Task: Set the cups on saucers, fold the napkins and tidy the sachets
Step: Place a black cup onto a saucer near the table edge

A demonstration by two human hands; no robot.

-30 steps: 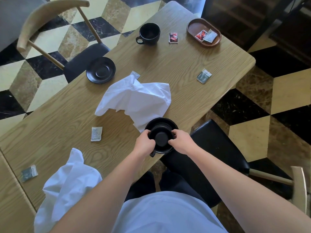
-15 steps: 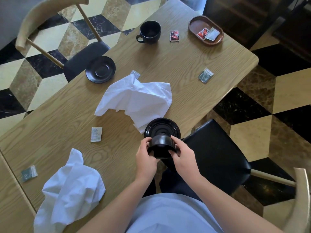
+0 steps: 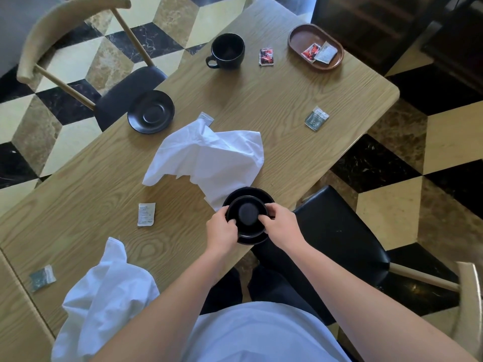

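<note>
Half a second ago the black cup (image 3: 247, 215) was lifted clear toward the person with the saucer (image 3: 254, 191) bare behind it; now it is back over the saucer at the near edge of the bench (image 3: 274, 105), sitting on it or a hair above, which cannot be told. The left hand (image 3: 221, 231) grips the cup from 9 o'clock and the right hand (image 3: 281, 223) from 3 o'clock, fingers curled round its wall, so neither has let go. The first cup-and-saucer pairing looks all but done, pending release. A corner of the middle napkin (image 3: 209, 158) lies just beside or under the saucer at 11 o'clock, which could leave it sitting unevenly. The rest is untouched: the second cup (image 3: 228, 50) stands at 12 o'clock, well apart from the empty saucer (image 3: 150, 111) at 10 o'clock; a second napkin (image 3: 104, 291) lies crumpled at 7 o'clock; and loose sachets are scattered, one red (image 3: 266, 56) near the tray (image 3: 298, 39), one green (image 3: 316, 118) at 2 o'clock, one white (image 3: 146, 214) at 9 o'clock.
</note>
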